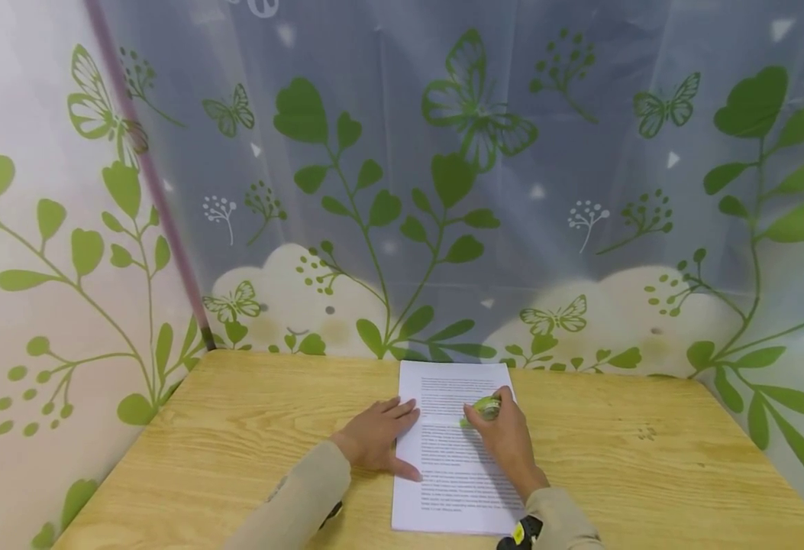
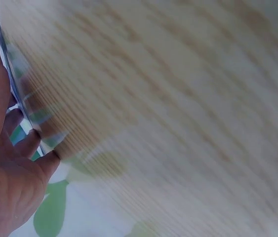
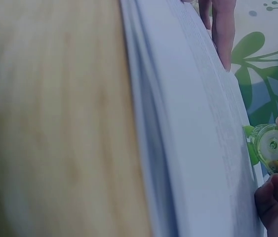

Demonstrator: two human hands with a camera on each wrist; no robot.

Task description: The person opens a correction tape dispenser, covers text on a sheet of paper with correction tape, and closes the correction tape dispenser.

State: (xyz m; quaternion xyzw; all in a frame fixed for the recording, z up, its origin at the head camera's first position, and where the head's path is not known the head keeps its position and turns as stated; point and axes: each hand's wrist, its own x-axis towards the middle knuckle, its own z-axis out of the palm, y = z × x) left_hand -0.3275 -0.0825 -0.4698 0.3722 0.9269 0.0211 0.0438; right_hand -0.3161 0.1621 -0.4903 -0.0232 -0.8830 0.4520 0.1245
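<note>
A stack of printed paper sheets point(image 1: 453, 477) lies on the wooden table. My left hand point(image 1: 376, 437) rests with spread, straight fingers on the left margin of the stack. In the left wrist view the left hand point(image 2: 15, 173) is at the left border, by the paper's edge. My right hand point(image 1: 510, 439) grips a green see-through correction tape dispenser point(image 1: 487, 408) over the upper right part of the text. The right wrist view shows the dispenser point(image 3: 271, 145) with its round spool, its green tip by the top sheet; whether it touches is hard to tell.
The wooden table point(image 1: 635, 458) extends to both sides of the paper. Behind and beside it hangs a cloth point(image 1: 388, 153) printed with green leaves and butterflies. Sheets at the stack's near right side point(image 3: 153, 123) stand slightly apart in the right wrist view.
</note>
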